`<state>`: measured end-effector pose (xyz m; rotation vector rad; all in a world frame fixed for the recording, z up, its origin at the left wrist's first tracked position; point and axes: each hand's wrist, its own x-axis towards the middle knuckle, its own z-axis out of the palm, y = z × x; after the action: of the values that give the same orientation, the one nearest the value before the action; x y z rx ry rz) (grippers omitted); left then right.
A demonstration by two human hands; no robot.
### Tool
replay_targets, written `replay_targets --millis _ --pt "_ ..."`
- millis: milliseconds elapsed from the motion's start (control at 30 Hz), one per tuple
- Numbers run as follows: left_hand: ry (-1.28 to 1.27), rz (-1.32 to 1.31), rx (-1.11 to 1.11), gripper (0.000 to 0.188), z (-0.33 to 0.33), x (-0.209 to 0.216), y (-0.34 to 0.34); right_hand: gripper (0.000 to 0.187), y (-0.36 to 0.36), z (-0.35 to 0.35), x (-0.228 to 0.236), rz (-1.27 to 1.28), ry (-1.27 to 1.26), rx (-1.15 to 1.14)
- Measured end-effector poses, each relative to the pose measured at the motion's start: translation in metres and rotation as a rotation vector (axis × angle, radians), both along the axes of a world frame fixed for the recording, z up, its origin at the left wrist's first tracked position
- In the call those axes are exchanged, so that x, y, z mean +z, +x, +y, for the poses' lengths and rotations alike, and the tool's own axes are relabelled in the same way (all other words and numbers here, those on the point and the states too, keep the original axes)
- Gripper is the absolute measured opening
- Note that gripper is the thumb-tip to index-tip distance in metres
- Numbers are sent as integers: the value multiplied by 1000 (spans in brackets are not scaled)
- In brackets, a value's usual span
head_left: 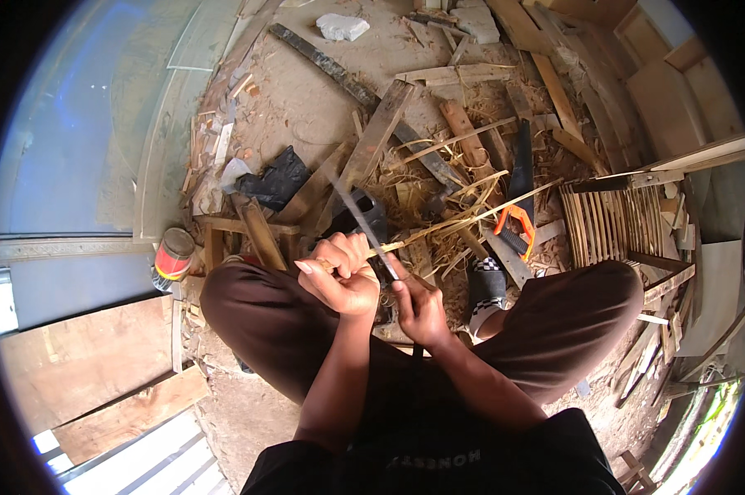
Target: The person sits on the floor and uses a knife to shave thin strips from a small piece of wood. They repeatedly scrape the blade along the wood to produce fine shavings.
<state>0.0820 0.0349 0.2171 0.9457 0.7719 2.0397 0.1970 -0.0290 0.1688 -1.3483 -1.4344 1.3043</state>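
Observation:
In front of my lap, my left hand (341,276) is closed around one end of a long, thin bamboo strip (459,221), which reaches away to the right. A knife (359,214) is gripped in my right hand (423,309), close beside the left. Its long blade points up and left, crossing the strip just past my left fingers. Motion slightly blurs the blade's far part. My right fingers hide most of the handle.
An orange-handled saw (517,231) lies right of the strip, near my checkered slipper (487,285). Shavings and wooden planks (378,132) litter the ground ahead. A can (174,252) stands left of my knee; a slatted wooden piece (607,221) is at right.

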Motion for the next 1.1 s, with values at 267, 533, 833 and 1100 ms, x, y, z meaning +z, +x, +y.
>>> replay_targets --millis 267,533,833,1100 --pt "20 -111 67 59 8 4 4 35 17 -9 -50 -225 -99 -63" --pt "4 -2 33 58 2 5 3 34 7 -1 -30 -50 19 -42" --pt "14 -48 85 58 5 4 1 55 39 -18 -124 17 -689 -37" --pt "37 -93 56 57 6 2 5 33 31 -24 -125 -414 -276 -13"
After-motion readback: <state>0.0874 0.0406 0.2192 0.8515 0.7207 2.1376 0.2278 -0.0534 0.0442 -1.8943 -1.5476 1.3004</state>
